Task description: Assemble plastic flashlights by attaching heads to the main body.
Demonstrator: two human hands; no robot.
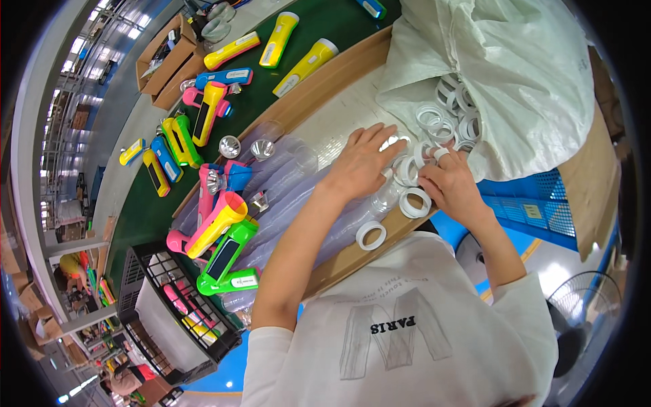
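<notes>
My left hand (363,163) reaches over the long rows of nested clear plastic discs (291,203). Its fingers curve around a clear disc (393,141) at the right end of those rows. Close beside it, my right hand (453,182) has its fingers bent around a white plastic ring (439,154). More white rings lie between and behind the hands, several of them spilling from the mouth of a white woven sack (508,88). Two loose rings rest nearer to me, a white ring (415,203) and another ring (371,235), at the cardboard tray's front edge.
Yellow, pink, green and blue flashlights (220,224) pile up at left, with shiny reflector cups (229,147) near them. More flashlights lie on the green conveyor (332,27) behind the cardboard tray wall (305,102). A black crate (183,319) stands lower left; a blue basket (532,203) is at right.
</notes>
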